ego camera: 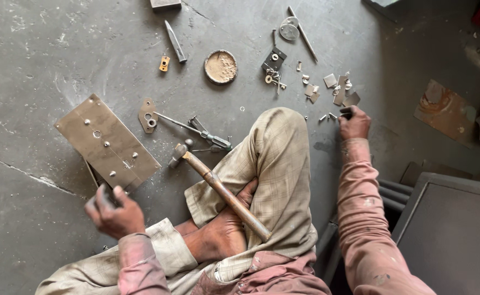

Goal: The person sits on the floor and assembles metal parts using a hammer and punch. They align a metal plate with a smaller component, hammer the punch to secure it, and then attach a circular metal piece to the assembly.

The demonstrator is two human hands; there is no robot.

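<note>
Parts-gathering step, seated on the floor. Our right hand [353, 123] pinches among small metal pieces [338, 90]; whether it holds one, we cannot tell. Our left hand [113, 212], loosely curled, touches the riveted metal plate [106, 143]. A careful pick seems needed next. The round tin [221, 66] holds brownish powder.

head view looks steeply down, close.

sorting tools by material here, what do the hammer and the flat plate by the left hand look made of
Hammer: dull grey metal head, probably steel; the handle looks like worn brown wood, going by its colour and grain-like streaks.
Plate: brownish-grey sheet metal, likely steel, matte and tarnished, with shiny rivets and holes.
</note>
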